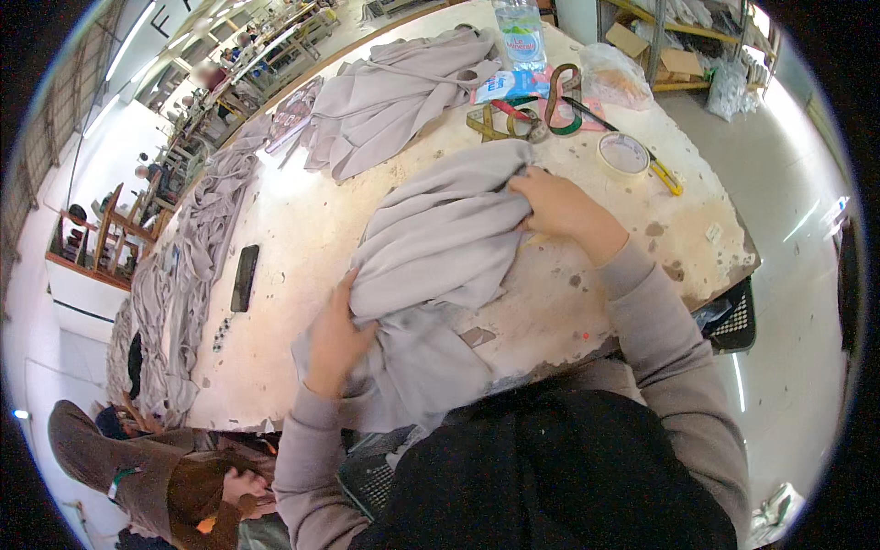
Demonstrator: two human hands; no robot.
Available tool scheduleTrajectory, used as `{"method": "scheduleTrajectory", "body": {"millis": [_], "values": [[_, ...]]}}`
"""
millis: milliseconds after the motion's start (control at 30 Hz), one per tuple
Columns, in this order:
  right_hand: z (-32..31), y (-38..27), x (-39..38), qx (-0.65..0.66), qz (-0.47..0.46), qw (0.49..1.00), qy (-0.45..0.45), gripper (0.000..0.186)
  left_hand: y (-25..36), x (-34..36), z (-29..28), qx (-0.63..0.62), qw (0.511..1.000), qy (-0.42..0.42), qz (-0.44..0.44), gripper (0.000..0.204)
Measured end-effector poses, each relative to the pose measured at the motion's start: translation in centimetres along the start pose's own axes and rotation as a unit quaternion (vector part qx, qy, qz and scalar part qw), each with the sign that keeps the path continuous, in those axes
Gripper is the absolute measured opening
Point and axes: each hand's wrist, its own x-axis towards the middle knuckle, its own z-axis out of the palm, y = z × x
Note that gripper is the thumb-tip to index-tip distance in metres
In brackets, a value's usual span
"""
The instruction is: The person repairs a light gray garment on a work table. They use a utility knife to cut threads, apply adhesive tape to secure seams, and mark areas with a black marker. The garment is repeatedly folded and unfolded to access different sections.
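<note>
A gathered grey fabric garment (440, 229) lies across the near middle of the table, its folds running between my two hands. My right hand (564, 213) pinches its upper right end, fingers closed on the cloth. At its lower left side is my left hand (337, 341), somewhat blurred, with the thumb and fingers curled around a fold. Below that hand a looser part of the cloth (431, 357) spreads toward the table's near edge. Some of the fabric under my left hand is hidden.
Beyond lies a pile of grey garments (394, 101); more cloth (197, 247) lines the left edge. A black phone (245, 278), tape roll (623, 154), yellow cutter (665, 174), measuring tape (513, 121) and water bottle (520, 37) rest on the table (284, 367). A co-worker (137, 467) is at lower left.
</note>
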Motion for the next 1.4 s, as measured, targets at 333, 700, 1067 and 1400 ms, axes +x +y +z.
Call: {"method": "scheduleTrajectory", "body": {"millis": [333, 700, 1067, 1400], "values": [[-1.9, 6.9, 1.3, 0.155, 0.019, 0.974, 0.163, 0.04, 2.4, -1.6, -8.7, 0.178, 0.967, -0.043, 0.175, 0.055], [-4.0, 6.0, 0.2, 0.119, 0.14, 0.957, 0.224, 0.015, 2.4, -2.0, -7.8, -0.142, 0.972, -0.188, -0.008, 0.024], [-3.2, -2.4, -2.0, 0.241, -0.193, 0.89, -0.336, 0.04, 4.9, -0.9, -0.1, -0.103, 0.986, -0.128, -0.006, 0.046], [-3.9, 8.2, 0.6, -0.009, 0.169, 0.95, 0.264, 0.036, -5.4, 2.9, -5.8, -0.156, 0.984, 0.003, -0.081, 0.03]]}}
